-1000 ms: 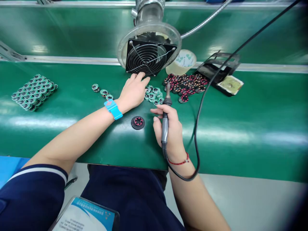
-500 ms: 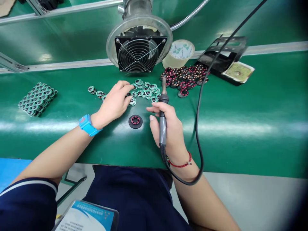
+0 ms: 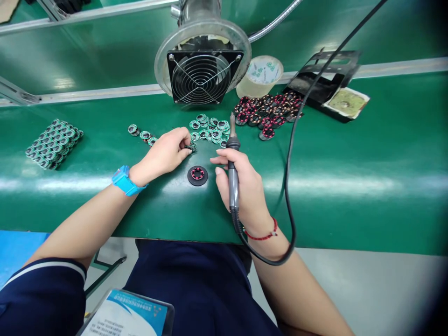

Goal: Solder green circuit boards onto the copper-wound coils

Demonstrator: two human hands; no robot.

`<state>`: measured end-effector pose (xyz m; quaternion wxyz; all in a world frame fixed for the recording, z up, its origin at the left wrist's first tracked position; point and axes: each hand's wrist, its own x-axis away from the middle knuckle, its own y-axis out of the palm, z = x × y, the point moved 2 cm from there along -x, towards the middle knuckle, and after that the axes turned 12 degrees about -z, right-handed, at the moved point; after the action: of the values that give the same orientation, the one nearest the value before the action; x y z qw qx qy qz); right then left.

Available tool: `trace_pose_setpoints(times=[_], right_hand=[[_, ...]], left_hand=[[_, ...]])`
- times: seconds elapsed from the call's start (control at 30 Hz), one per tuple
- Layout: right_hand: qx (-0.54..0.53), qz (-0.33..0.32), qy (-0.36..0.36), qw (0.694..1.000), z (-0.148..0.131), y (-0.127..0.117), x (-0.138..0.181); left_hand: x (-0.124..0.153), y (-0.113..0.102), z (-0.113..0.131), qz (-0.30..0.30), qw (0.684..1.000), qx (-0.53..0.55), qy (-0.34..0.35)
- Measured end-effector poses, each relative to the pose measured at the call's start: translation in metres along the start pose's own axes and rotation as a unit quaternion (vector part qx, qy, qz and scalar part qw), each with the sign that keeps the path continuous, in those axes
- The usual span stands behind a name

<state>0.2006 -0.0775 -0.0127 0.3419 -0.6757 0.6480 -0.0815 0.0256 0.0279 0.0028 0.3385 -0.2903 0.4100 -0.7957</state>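
My left hand (image 3: 170, 150) is at the near left edge of a loose pile of small round green circuit boards (image 3: 213, 130). Its thumb and fingers pinch one small green circuit board (image 3: 192, 147). In my right hand (image 3: 247, 186) a soldering iron (image 3: 234, 179) points up and away, its tip near the pile's right side. Between the hands, on the bench, a motor stator with pink-red windings (image 3: 198, 174) sits on a round black base (image 3: 198, 182).
Wound stators (image 3: 269, 112) are heaped at the back right, beside a tape roll (image 3: 263, 74) and a black holder with a sponge (image 3: 346, 102). A fan (image 3: 202, 79) hangs over the bench. Stacked finished-looking pieces (image 3: 54, 144) stand left. The iron's black cable (image 3: 289, 186) loops at right.
My left hand has drawn slightly nearer, and its spread fingers have closed on a circuit board. My right hand has shifted a little left with the soldering iron.
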Motion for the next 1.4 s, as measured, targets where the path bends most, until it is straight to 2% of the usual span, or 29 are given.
trace_pose_setpoints(times=[0.13, 0.2, 0.27, 0.33, 0.4, 0.47, 0.57, 0.67, 0.83, 0.9, 1.0, 1.07, 1.13, 1.33, 1.4], right_hand=[[0.010, -0.006, -0.005, 1.000, 0.000, 0.000, -0.001], [0.014, -0.010, -0.007, 1.000, 0.000, 0.001, -0.001], [0.008, -0.008, -0.014, 1.000, 0.000, 0.004, 0.000], [-0.001, 0.007, -0.029, 1.000, -0.003, 0.007, 0.000], [0.005, 0.033, -0.048, 0.998, -0.007, 0.011, 0.000], [0.029, 0.061, -0.072, 0.995, -0.013, 0.014, -0.001], [0.070, 0.086, -0.106, 0.988, -0.022, 0.017, -0.002], [0.093, 0.078, -0.117, 0.986, -0.026, 0.016, -0.003], [0.030, 0.040, -0.073, 0.996, -0.022, 0.011, -0.001], [0.012, 0.028, -0.055, 0.998, -0.017, 0.008, 0.000], [-0.014, 0.034, -0.021, 0.999, -0.005, 0.001, 0.001], [-0.030, 0.040, -0.002, 0.999, 0.001, -0.003, 0.002], [-0.047, 0.030, 0.011, 0.998, 0.004, -0.005, 0.003], [-0.096, -0.077, -0.009, 0.992, -0.002, 0.005, 0.002], [-0.100, -0.106, -0.029, 0.989, -0.004, 0.009, 0.001]], left_hand=[[-0.001, -0.002, -0.006, -0.024, 0.998, 0.060, -0.015], [0.000, -0.002, -0.004, -0.016, 0.990, 0.138, -0.022], [0.004, -0.003, 0.003, -0.012, 0.959, 0.282, -0.036], [0.009, -0.003, 0.014, -0.023, 0.902, 0.427, -0.049], [0.016, -0.003, 0.029, -0.051, 0.861, 0.503, -0.056], [0.021, -0.003, 0.041, -0.079, 0.849, 0.519, -0.059], [0.026, -0.001, 0.051, -0.093, 0.873, 0.476, -0.054], [0.028, 0.002, 0.051, -0.097, 0.904, 0.415, -0.045], [0.032, -0.004, 0.045, -0.112, 0.940, 0.321, 0.015], [0.036, -0.007, 0.040, -0.094, 0.956, 0.273, 0.050], [0.041, -0.004, 0.029, -0.082, 0.984, 0.121, 0.101], [0.042, 0.005, 0.022, -0.110, 0.986, 0.027, 0.124], [0.042, 0.016, 0.019, -0.129, 0.983, 0.011, 0.130], [0.045, 0.034, 0.023, -0.042, 0.995, -0.007, 0.086], [0.048, 0.034, 0.024, -0.039, 0.997, -0.012, 0.067]])
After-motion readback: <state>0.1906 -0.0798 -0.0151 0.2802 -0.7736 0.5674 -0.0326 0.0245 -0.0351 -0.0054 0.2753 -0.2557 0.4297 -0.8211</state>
